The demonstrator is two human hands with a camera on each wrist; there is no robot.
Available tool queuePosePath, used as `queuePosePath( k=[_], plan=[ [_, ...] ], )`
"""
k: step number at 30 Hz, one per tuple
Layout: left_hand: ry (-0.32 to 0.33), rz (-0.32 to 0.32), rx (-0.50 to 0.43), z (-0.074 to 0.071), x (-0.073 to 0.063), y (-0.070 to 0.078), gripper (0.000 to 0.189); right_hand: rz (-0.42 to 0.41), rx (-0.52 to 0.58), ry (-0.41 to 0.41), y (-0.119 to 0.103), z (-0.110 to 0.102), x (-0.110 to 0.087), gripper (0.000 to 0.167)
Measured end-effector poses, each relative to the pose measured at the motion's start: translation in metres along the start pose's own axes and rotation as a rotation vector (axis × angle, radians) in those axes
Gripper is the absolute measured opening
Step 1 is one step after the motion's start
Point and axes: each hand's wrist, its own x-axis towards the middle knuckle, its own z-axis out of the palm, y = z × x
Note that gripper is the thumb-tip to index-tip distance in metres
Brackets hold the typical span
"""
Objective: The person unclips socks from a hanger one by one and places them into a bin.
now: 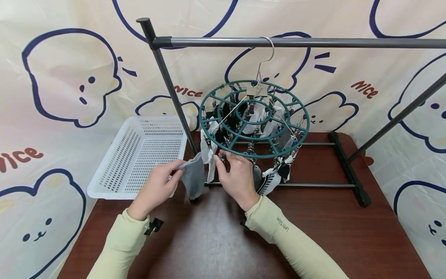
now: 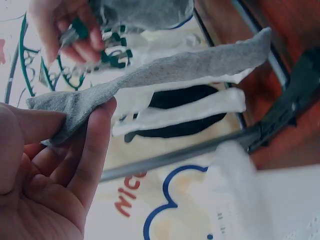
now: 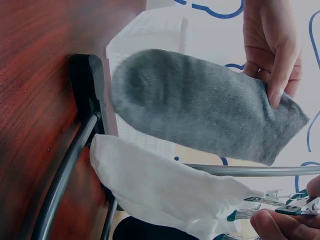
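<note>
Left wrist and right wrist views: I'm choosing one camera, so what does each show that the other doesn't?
Only left wrist: red lettering, part of the green ring. Only right wrist: the broad face of the grey sock, mostly edgewise in the left. Both: the left hand pinching that sock, the right hand by clips, part of the white basket.

"Nice" on backdrop [image 1: 364,90], possibly "LetsSlim" on right sleeve [image 1: 290,234]

You get bright light, soft glare on the surface [image 1: 216,232], a washed-out basket [image 3: 150,35] in the right wrist view
</note>
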Motion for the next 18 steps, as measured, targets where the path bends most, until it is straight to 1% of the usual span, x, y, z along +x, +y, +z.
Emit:
queuePosePath(
  k=[6,10,15,18],
  plan=[
    [0.049,-0.017,-0.009,-0.020,0.010,-0.008,0.014,-0.002,0.000,-0.003,0.000,0.000,0.000,0.020],
    [0.076,-0.013,0.025,-0.032,0.020,-0.014,0.012,-0.006,-0.001,-0.002,0.000,0.000,-0.001,0.021],
    [0.118,-0.007,0.076,-0.044,0.034,-0.030,0.012,-0.010,-0.006,-0.009,0.000,0.000,-0.002,0.021],
    [0.138,-0.016,0.111,-0.051,0.044,-0.041,0.013,-0.008,-0.002,-0.014,0.000,0.000,-0.002,0.022]
  ],
)
